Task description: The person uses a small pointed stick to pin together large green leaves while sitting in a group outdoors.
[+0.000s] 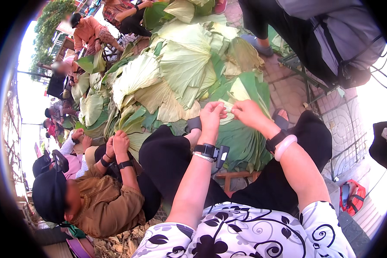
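Observation:
Over my knees, my left hand [213,113] has its thumb and fingertips drawn together beside a pale folded lotus leaf [226,111]. Whether those fingertips grip something thin is too small to tell. My right hand [250,112] pinches the edge of that leaf from the other side, only a short gap from the left. Beneath both hands a stack of green lotus leaves [242,142] hangs between my legs, over a wooden stool frame [235,175]. Both wrists wear black straps, with a small device on the left one and a pale bangle on the right.
A large heap of lotus leaves [180,64] spreads ahead on the paving [338,113]. At my left sits a co-worker in a brown top [106,206], hands close to leaves. Several other people sit along the heap. A metal-framed stool [304,77] and red bag [352,197] are to the right.

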A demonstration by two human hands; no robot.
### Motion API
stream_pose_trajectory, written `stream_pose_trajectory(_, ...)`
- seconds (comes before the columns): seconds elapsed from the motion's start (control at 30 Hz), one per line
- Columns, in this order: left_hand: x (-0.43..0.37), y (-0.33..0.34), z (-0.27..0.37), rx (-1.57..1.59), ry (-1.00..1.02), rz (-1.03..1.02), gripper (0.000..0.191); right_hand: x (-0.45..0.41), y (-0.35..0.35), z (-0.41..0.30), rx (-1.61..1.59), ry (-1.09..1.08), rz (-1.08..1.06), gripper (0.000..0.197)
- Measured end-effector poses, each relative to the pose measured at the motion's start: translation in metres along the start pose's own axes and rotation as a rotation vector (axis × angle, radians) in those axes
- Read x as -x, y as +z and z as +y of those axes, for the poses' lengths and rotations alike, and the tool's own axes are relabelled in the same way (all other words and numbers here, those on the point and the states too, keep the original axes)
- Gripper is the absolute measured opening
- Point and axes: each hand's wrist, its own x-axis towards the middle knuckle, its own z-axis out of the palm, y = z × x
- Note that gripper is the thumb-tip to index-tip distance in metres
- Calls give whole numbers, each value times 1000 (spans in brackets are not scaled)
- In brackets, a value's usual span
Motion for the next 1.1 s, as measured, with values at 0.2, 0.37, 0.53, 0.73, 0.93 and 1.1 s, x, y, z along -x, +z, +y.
stream_pose_trajectory(0.2,-45,-14,-15,196,-160,46,17,3,-4,-5,32,29,5,17)
stream_pose_trajectory(0.37,-103,-46,-37,377,-334,152,17,4,-8,-15,8,69,-18,20)
stream_pose_trajectory(0.53,-164,-72,-62,466,-362,239,21,7,-10,-27,-65,148,-66,16)
stream_pose_trajectory(0.73,-229,-92,-93,502,-402,340,37,11,-8,-28,-123,205,-77,14)
stream_pose_trajectory(0.93,-280,-116,-126,600,-496,455,64,13,-6,-23,-115,240,-83,12)
stream_pose_trajectory(1.1,-301,-108,-140,762,-633,557,89,14,-5,-22,-64,254,-123,9)
